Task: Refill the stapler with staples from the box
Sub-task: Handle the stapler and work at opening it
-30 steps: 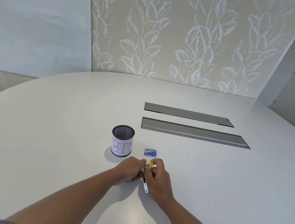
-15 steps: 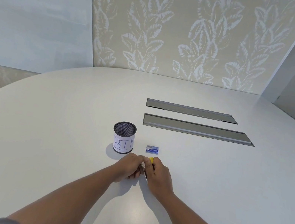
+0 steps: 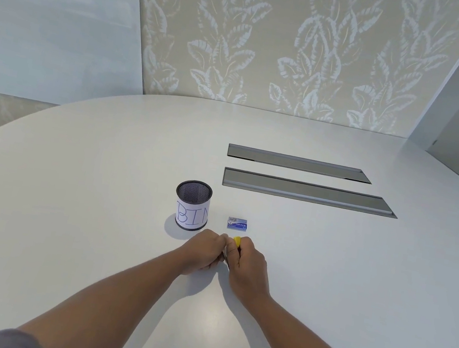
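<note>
Hands drawn closer since earlier, left hand [image 3: 203,250] and right hand [image 3: 248,263] fingers curled tight around yellow stapler [image 3: 237,241]

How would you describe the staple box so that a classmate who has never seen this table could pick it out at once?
Start at the white table and find the black mesh cup labelled BIN near its middle. Just right of it, beyond the hands, lies the staple box. It is the only small, flat, blue object there.
</note>
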Available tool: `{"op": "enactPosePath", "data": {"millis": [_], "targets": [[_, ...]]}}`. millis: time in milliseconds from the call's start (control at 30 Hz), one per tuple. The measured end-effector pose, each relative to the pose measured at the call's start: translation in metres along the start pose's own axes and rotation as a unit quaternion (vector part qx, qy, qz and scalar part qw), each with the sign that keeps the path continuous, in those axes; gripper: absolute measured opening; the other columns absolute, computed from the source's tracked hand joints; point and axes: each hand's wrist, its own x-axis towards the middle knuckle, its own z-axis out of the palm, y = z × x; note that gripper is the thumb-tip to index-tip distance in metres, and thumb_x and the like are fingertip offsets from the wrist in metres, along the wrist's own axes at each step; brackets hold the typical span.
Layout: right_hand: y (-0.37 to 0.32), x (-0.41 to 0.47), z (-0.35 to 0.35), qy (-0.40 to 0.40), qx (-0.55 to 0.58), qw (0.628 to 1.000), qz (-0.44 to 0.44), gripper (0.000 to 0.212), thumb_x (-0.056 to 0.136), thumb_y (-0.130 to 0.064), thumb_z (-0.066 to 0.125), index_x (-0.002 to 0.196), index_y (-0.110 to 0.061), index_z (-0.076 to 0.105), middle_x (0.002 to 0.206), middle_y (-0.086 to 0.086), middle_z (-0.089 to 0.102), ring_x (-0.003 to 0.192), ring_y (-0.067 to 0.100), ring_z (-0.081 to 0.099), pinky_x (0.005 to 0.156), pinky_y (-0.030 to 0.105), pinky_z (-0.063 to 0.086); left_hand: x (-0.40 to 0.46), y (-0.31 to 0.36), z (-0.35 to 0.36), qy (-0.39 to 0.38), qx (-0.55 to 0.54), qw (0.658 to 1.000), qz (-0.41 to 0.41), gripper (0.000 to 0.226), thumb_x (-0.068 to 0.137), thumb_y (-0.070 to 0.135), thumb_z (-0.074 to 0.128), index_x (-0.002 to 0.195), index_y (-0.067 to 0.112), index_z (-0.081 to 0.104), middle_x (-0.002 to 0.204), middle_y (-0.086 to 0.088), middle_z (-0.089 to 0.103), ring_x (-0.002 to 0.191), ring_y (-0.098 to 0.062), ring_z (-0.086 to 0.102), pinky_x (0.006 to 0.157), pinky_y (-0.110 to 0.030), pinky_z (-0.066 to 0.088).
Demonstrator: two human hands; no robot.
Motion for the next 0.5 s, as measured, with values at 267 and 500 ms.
{"op": "enactPosePath", "data": {"millis": [267, 500], "targets": [[-0.0017, -0.0025, 0.0001, 0.012, -0.002, 1.000, -0.005, 0.043, 0.096, -0.064, 0.031, 0.076, -0.027, 0.041, 0.063, -0.011, 0.057, 0.064, 0.018, 0.056, 0.057, 0.035, 0.041, 0.0007, -0.0050, 0.0035, 0.017, 0.013, 1.000, 0.020, 0.053, 0.104, 0.034, 0.035, 0.060, 0.012, 0.056, 0.055, -0.005, 0.053, 0.042, -0.015, 0.041, 0.044, -0.019, 0.033], [-0.0026, -0.0043, -0.0008, 0.015, -0.006, 1.000, -0.005, 0.045, 0.094, -0.067, 0.029, 0.076, -0.027, 0.041, 0.065, -0.009, 0.060, 0.065, 0.021, 0.057, 0.059, 0.036, 0.043, -0.0024, -0.0045, 0.0059, 0.032, 0.014, 0.999, 0.030, 0.054, 0.105, 0.033, 0.035, 0.058, 0.014, 0.055, 0.050, 0.003, 0.052, 0.044, -0.014, 0.043, 0.048, -0.021, 0.036]]}}
